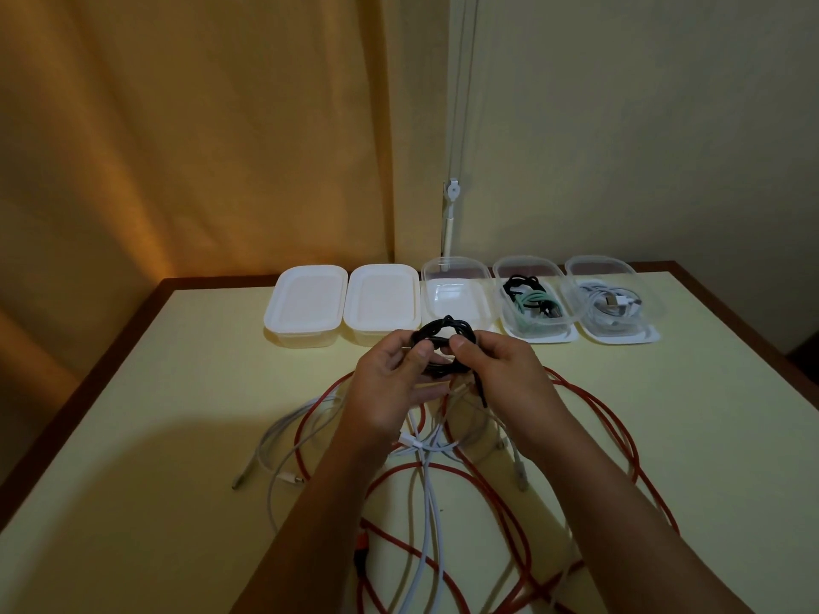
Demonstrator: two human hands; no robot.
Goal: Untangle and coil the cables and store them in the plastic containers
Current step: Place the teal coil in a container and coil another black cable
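Both hands hold a small coil of black cable (pixel 443 332) above the table, in front of the row of containers. My left hand (pixel 394 383) grips the coil's left side with thumb over it. My right hand (pixel 501 370) pinches its right side, and a black tail hangs down beside that palm. Under my forearms a long red cable (pixel 620 432) loops in wide rings, tangled with several white cables (pixel 283 432). An open clear container (pixel 456 292) with nothing inside stands just behind the coil.
Two lidded white containers (pixel 310 303) (pixel 383 301) stand at the back left. An open container (pixel 534 303) at the right holds black and green cables; the far right one (pixel 614 299) holds white cables. The brown table edge (pixel 753 321) runs along the right.
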